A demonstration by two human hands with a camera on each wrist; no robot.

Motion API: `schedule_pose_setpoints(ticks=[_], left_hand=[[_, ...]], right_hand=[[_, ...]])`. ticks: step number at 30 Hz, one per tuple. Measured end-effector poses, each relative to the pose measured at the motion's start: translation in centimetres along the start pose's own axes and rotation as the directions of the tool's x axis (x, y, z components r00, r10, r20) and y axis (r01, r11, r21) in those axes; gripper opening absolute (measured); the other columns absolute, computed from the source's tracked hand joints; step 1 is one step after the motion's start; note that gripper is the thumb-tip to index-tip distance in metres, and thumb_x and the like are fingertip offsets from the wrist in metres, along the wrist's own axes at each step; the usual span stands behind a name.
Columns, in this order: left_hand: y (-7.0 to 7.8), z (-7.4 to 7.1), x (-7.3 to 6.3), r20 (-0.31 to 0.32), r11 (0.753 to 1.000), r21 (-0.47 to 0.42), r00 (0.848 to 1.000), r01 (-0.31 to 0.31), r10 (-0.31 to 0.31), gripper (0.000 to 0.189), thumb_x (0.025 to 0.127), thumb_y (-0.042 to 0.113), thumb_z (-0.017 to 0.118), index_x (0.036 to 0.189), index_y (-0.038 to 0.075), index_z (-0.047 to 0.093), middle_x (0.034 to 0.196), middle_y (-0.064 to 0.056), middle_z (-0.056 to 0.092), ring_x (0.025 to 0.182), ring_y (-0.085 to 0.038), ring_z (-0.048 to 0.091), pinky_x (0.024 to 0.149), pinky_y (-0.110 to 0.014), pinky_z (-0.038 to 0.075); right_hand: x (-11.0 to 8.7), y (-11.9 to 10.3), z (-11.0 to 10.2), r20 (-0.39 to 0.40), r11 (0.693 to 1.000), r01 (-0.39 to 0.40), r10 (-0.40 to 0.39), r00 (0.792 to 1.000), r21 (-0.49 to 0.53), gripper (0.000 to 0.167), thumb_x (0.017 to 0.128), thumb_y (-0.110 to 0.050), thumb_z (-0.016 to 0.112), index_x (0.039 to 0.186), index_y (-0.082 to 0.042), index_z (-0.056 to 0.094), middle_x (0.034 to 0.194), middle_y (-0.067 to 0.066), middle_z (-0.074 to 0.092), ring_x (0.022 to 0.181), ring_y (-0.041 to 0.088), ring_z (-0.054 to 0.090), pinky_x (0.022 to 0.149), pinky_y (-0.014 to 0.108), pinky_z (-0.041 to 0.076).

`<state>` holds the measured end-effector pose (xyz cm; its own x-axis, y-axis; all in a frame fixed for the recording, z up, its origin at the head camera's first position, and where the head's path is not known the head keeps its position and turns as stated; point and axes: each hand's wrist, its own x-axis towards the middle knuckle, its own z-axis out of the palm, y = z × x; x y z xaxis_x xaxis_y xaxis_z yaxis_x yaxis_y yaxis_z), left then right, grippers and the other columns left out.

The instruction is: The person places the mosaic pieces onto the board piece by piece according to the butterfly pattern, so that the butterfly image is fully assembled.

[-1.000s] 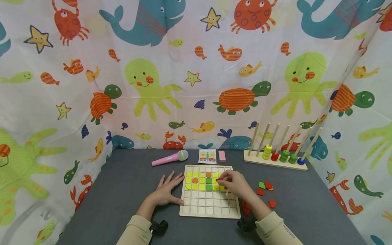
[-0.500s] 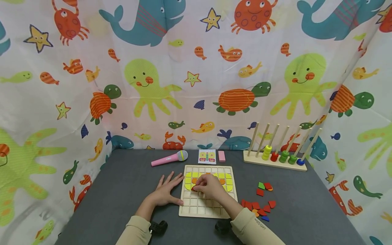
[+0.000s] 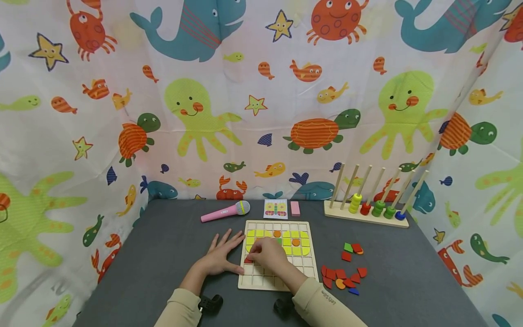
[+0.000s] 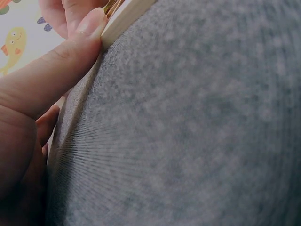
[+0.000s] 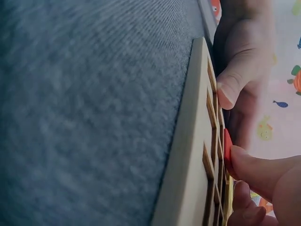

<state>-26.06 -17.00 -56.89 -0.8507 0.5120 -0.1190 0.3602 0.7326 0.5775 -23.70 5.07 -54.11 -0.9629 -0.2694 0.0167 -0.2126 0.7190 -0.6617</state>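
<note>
A wooden grid board point(image 3: 255, 282) lies on the table. Yellow tiles point(image 3: 305, 242), orange discs point(image 3: 296, 242) and green tiles fill part of its upper rows. My right hand point(image 3: 269, 257) reaches across the board and pinches a red tile point(image 3: 247, 260) at the left edge, just below the yellow rows. In the right wrist view, thumb and fingers hold this red piece point(image 5: 228, 153) against the grid; its exact shape is partly hidden. With fingers spread, my left hand point(image 3: 218, 257) rests beside the board, its thumb point(image 4: 89, 28) touching the wooden edge.
Loose red tiles point(image 3: 341, 274), with orange, green and blue ones, lie right of the board. Behind it are a pink microphone point(image 3: 225, 212), a butterfly pattern card point(image 3: 275, 209) and a pink block point(image 3: 295, 209). A peg stand with coloured rings point(image 3: 366, 213) stands at back right.
My right hand has moved left across the board with a red tile, from the right side of the yellow rows to the left edge below them. My left hand has stayed in place.
</note>
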Motion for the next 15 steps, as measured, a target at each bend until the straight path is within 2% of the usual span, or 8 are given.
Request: schedule_pose_setpoints(ticks=[4,10,15], left_hand=[[0.0,-0.1,0.0,-0.005,1.0,0.0,1.0,-0.005,0.005,0.11,0.07,0.068,0.079,0.161,0.032,0.027,0.169,0.005,0.019,0.158,-0.034,-0.004,0.119,-0.066,-0.014],[0.0,-0.1,-0.1,-0.003,1.0,-0.008,1.0,-0.012,0.012,0.11,0.071,0.067,0.079,0.161,0.03,0.027,0.169,0.005,0.019,0.158,-0.033,-0.004,0.119,-0.065,-0.014],[0.2,-0.1,-0.1,-0.001,1.0,-0.014,1.0,-0.004,0.004,0.111,0.071,0.067,0.08,0.161,0.031,0.027,0.169,0.005,0.019,0.158,-0.033,-0.004,0.119,-0.064,-0.014]], right_hand=[[-0.1,-0.2,-0.2,0.006,1.0,-0.001,0.001,1.0,-0.025,0.013,0.084,-0.033,0.083,0.084,-0.022,0.076,0.068,-0.012,0.059,0.062,0.008,0.053,0.055,0.025,0.043],[-0.9,-0.2,-2.3,0.022,0.998,-0.004,0.003,1.0,0.063,0.015,0.085,-0.027,0.083,0.092,-0.015,0.076,0.073,-0.006,0.061,0.068,0.013,0.054,0.06,0.028,0.044],[-2.0,1.6,-5.0,-0.042,0.997,-0.017,0.02,0.999,0.075,0.014,0.086,-0.023,0.081,0.093,-0.012,0.076,0.077,-0.005,0.064,0.072,0.014,0.056,0.064,0.03,0.047]])
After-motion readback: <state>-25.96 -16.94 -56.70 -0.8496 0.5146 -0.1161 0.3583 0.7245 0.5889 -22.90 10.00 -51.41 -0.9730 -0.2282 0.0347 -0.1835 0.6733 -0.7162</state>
